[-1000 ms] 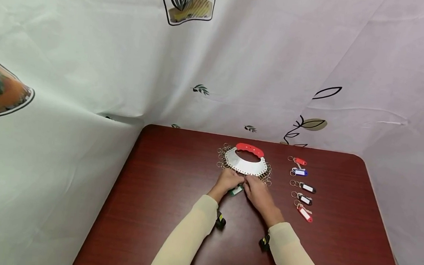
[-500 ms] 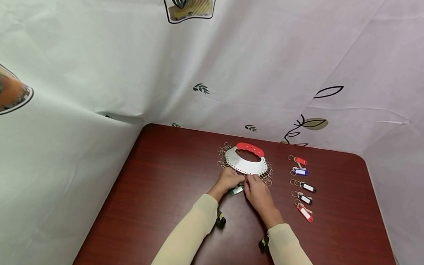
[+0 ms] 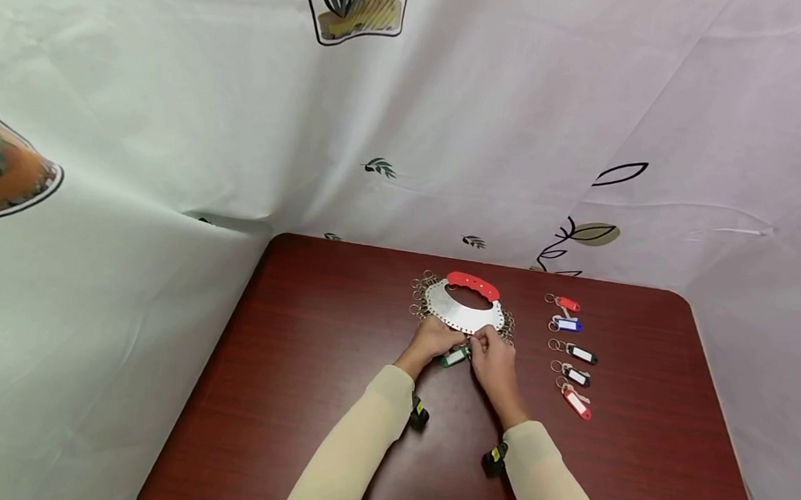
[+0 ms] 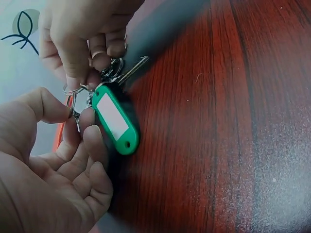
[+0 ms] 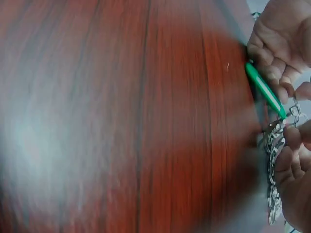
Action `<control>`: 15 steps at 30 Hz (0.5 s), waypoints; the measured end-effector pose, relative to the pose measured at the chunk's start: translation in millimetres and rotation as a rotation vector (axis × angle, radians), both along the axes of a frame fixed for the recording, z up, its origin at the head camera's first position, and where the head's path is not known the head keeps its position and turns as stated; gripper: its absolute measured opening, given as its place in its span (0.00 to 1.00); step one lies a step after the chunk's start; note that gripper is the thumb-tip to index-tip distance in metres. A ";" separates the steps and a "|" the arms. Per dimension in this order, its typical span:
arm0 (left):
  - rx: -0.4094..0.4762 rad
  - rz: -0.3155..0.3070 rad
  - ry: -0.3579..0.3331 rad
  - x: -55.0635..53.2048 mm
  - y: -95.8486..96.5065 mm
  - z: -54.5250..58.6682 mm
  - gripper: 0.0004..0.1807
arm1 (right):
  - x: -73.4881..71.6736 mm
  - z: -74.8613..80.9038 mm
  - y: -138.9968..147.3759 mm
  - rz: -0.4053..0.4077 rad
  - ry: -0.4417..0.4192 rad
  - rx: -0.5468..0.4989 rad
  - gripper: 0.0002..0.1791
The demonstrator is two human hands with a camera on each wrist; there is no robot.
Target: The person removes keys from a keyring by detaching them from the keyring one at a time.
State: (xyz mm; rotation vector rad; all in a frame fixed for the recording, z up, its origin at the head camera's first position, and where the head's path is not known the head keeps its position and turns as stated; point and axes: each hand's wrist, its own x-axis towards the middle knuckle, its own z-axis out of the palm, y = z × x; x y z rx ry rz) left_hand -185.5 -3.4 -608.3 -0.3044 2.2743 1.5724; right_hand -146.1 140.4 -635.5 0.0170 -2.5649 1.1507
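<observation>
A curved silver key holder plate (image 3: 462, 315) with a red handle (image 3: 473, 284) lies at the back of the table, metal rings along its edge. At its near edge my left hand (image 3: 431, 339) pinches a key ring (image 4: 73, 106) between thumb and finger. Close beside it, my right hand (image 3: 495, 361) pinches small metal rings at the end of a green key tag (image 4: 115, 119). This tag has a white label and hangs between the hands, with a silver key (image 4: 134, 70) beside it. Fingertips partly hide how the rings join.
To the right, a column of tagged keys lies on the brown table (image 3: 279, 396): a red tag (image 3: 567, 303), a blue tag (image 3: 566, 324), two black tags (image 3: 581, 355) and another red tag (image 3: 576, 403). A white patterned cloth (image 3: 485, 132) hangs behind the table.
My right hand has shifted slightly right and its fingers have changed their grip. The green tag has swung a little to the right. The holder has tilted or shifted slightly; my left hand barely moves.
</observation>
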 end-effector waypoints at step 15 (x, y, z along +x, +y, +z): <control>0.011 0.008 0.019 2.6 -2.7 1.1 0.15 | -0.7 0.7 -10.4 -0.013 -0.146 -0.033 0.04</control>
